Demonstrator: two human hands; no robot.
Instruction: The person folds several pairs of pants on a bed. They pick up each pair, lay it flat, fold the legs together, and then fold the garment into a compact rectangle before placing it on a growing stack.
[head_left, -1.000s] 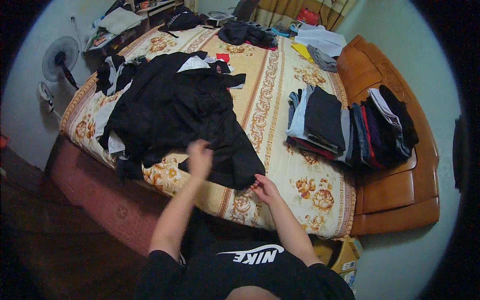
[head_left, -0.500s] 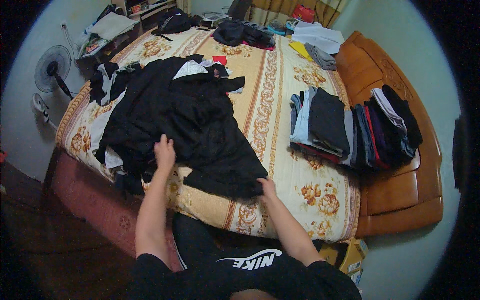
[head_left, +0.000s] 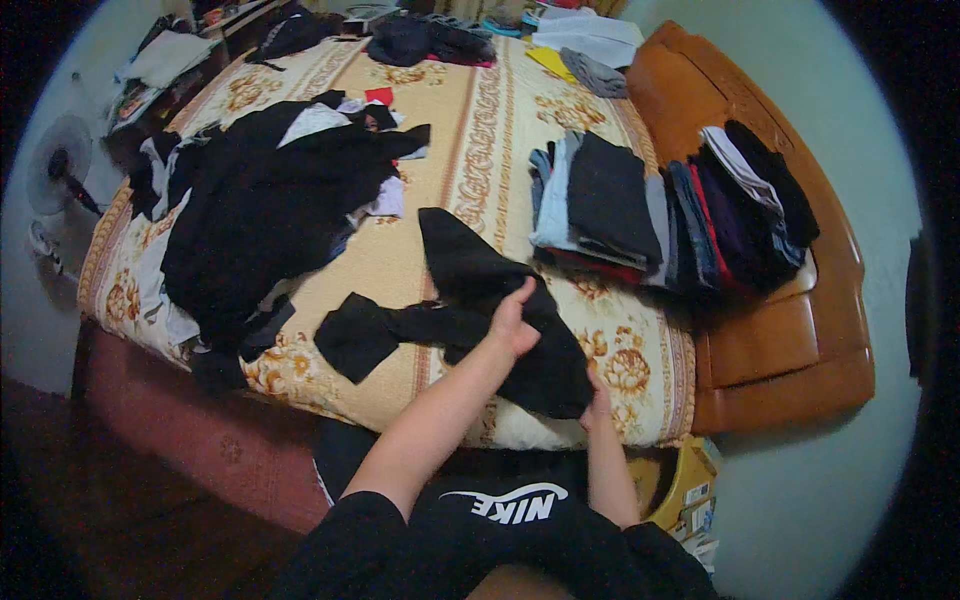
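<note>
A black garment (head_left: 545,355) lies bunched and partly spread near the bed's front edge; a long narrow part of it trails left, and its exact kind is hard to tell. My left hand (head_left: 514,322) has its fingers closed on the cloth at the middle. At the lower right corner, my right hand (head_left: 598,402) grips the edge, with some fingers hidden. To the left spreads a loose heap of mostly black clothes (head_left: 260,220), with white and grey pieces showing.
Stacked folded clothes (head_left: 608,195) and a row of folded clothes (head_left: 715,225) stand by the brown headboard (head_left: 800,350). Further back are dark clothes (head_left: 430,42), a yellow cloth (head_left: 550,64) and a grey cloth (head_left: 593,73). A fan (head_left: 62,165) stands left of the flowered bed (head_left: 400,190).
The black garment has come away from the heap and moved right with both hands. My left hand has crossed rightward to its middle. The whole view has shifted slightly.
</note>
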